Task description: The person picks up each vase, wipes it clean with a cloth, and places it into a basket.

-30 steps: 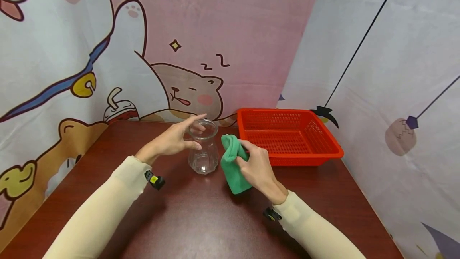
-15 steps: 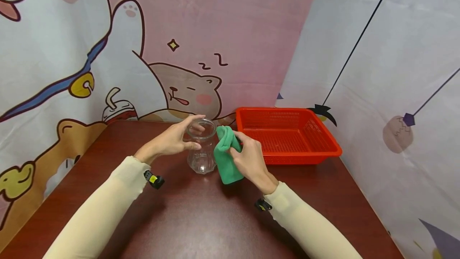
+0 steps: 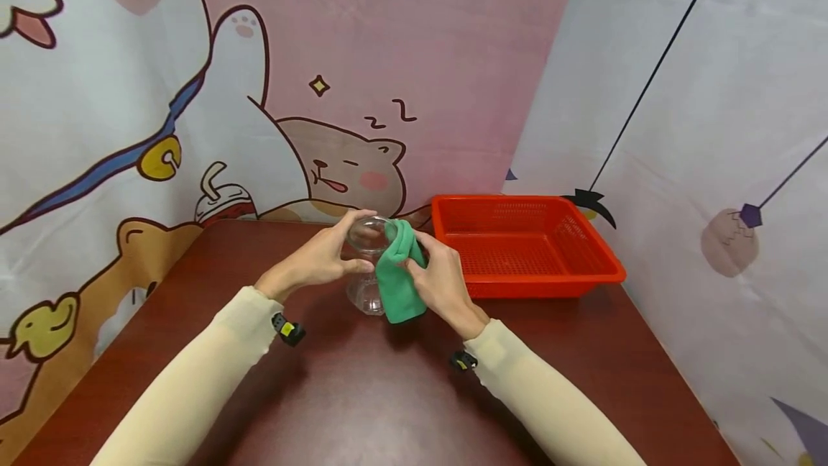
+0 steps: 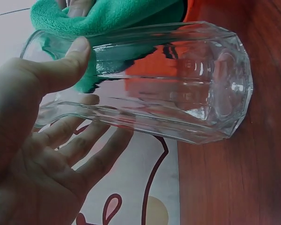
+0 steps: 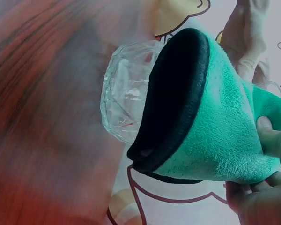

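**Head view: glass vase gripped, green cloth at its rim**

Left hand [image 3: 320, 259] curled round the neck of a clear glass vase [image 3: 366, 286], thumb and fingers clamped on the glass; base resting mid-desk [image 3: 362, 394]. Right hand [image 3: 443, 285] pinching a folded green cloth [image 3: 396, 279], pressed against the vase's right side and over the rim. Just right of both, an orange-red basket [image 3: 585, 280]. Behind, a cartoon backdrop [image 3: 194, 92].

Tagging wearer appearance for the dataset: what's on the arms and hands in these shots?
Both arms wear long, close-fitting cream sleeves down to the wrists. The left hand and right hand are bare: no gloves, no rings visible. Under each wrist sits a small black device, the left wrist unit bearing a yellow patch, the right wrist unit a smaller yellow mark.
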The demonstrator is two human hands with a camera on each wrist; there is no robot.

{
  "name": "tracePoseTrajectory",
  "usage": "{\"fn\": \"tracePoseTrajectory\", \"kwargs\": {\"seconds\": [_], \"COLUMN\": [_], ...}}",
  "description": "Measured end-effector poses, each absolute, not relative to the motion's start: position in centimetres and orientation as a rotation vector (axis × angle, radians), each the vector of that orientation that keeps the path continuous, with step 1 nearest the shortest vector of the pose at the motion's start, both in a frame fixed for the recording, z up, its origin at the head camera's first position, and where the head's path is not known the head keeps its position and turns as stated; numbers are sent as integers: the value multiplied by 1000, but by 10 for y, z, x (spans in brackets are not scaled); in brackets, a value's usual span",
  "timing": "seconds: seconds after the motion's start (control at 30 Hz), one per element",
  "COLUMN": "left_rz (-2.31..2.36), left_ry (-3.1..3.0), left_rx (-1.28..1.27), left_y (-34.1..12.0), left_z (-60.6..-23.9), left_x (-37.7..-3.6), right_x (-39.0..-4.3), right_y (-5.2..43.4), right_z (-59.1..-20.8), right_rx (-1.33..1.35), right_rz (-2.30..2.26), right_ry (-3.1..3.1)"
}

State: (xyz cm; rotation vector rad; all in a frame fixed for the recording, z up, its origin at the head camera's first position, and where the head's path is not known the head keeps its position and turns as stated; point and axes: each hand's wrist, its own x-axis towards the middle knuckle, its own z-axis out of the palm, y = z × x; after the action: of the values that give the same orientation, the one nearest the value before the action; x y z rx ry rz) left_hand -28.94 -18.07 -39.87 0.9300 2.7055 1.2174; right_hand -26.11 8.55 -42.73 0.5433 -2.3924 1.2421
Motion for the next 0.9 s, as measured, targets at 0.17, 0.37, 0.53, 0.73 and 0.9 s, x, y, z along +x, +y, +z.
{"fn": "tracePoseTrajectory", "kwargs": {"seconds": [0.17,0.37,0.53,0.73,0.9], "left_rz": [1211,1157,1069,1074,1093], "left_ry": [2714,2750,2794,2802,2781], "left_rx": [931,988,1022,984,980], "left_y": [-178,-178,-178,-181,-178], "left_z": [-398,-395,-397,-395,-393], "left_x": [-287,-289,-291,-290,-289], "right_x": [-263,-266,-267,-268,-267], "right_y": [89,91,90,87,88], "right_z": [-431,-430,-435,-436,-433], "right_rx": [601,666,652,684,684], "right_rz": [1261,1261,1204,1172,1149], "right_ry": [-2364,-2339,-2369,-2395,-2408]}}
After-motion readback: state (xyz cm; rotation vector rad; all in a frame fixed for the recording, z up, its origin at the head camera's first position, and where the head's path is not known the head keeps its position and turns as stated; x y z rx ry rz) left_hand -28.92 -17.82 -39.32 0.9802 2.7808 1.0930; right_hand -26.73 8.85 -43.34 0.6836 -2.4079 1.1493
